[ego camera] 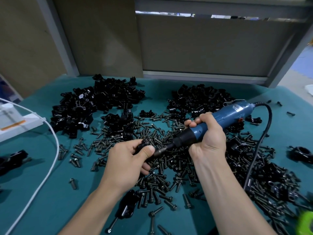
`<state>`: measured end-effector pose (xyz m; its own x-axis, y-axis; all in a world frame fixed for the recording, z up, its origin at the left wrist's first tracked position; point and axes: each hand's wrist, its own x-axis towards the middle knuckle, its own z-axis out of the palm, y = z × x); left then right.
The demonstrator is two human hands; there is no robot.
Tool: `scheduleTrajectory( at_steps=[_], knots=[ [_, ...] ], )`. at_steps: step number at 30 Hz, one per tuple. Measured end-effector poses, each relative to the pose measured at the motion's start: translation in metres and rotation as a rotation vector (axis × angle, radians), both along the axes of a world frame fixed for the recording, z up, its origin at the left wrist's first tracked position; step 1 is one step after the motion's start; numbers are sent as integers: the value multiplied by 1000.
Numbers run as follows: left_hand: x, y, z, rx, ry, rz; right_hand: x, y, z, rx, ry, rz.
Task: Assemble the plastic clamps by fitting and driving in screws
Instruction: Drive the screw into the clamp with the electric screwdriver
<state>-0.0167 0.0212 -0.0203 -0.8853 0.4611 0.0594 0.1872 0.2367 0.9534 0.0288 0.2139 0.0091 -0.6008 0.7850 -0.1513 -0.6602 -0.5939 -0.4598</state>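
Left hand (125, 160): gripping a black clamp (143, 145) above the screw pile (160, 167).
Right hand (207, 133): clenching the blue electric screwdriver (218, 121), its bit meeting the clamp.
Desk (42, 192): carrying loose clamp heaps (94, 102).

Left hand (127, 160) pinches what looks like a clamp (144, 144); right hand (209, 134) grips the screwdriver (215, 121).

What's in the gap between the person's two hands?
In the head view, the bit and black nose of the electric screwdriver span it, from the right hand to the clamp gripped by the left hand; loose screws lie on the mat beneath.
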Motion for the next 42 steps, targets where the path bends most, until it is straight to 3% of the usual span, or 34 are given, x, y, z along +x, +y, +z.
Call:
scheduleTrajectory(
  at_steps=[10, 15, 20, 23, 26, 31, 33, 37, 42],
  knots=[
    [-7, 0, 7, 192, -402, -122, 17, 10, 14, 180, 141, 239],
    [-7, 6, 8, 251, -594, -97, 21, 12, 21, -19, 33, 178],
    [-16, -12, 24, 198, -620, -167, 36, 10, 31, -109, -15, 146],
    [-25, -27, 32, 306, -585, -73, 48, 11, 33, -187, -45, 136],
    [-29, -32, 35, 417, -560, 1, 54, 3, 31, -154, -226, 192],
    [-27, -40, 51, 579, -591, -12, 46, -22, 29, 115, -707, 335],
    [-23, -47, 56, 509, -530, -42, 42, -31, 27, 340, -944, 359],
    [-11, -63, 65, 381, -455, -51, 34, -43, 23, 986, -1480, 319],
    [-2, -89, 69, 414, -396, 89, 17, -69, 26, 1297, -1699, 116]
  ],
)
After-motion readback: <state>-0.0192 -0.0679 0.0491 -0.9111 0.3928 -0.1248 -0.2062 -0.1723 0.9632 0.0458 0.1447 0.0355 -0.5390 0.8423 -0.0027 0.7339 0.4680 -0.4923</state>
